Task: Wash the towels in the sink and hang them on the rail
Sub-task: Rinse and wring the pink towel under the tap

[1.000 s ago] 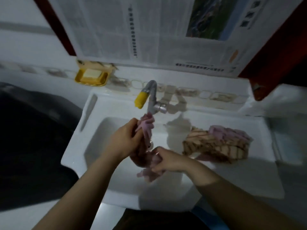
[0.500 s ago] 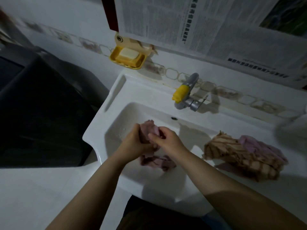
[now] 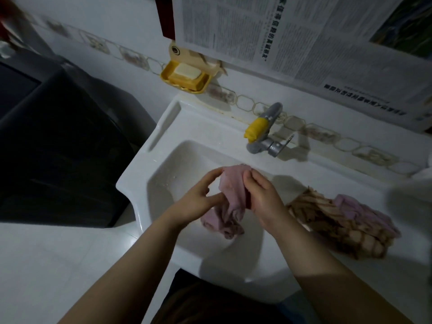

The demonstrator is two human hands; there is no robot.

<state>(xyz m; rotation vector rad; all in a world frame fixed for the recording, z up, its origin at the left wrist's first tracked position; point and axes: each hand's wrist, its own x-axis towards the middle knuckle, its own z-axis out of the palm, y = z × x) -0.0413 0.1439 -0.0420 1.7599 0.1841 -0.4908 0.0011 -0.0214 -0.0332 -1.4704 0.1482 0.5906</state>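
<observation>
A wet pink towel (image 3: 231, 197) hangs over the basin of the white sink (image 3: 140, 164), bunched at its lower end. My right hand (image 3: 261, 195) grips its upper part from the right. My left hand (image 3: 198, 195) pinches the towel's top left edge with the fingertips, thumb below. On the sink's right ledge lie a brown striped towel (image 3: 332, 225) and a second pink towel (image 3: 364, 213) on top of it. No rail is in view.
A grey tap with a yellow spout (image 3: 257, 127) sticks out above the basin. A yellow soap dish with soap (image 3: 187, 76) hangs on the tiled wall, under taped newspaper (image 3: 292, 36). A dark appliance (image 3: 58, 136) stands to the left of the sink.
The view swung left and the towel came away from the tap. My hands came together at the towel's top, then spread its upper edge apart.
</observation>
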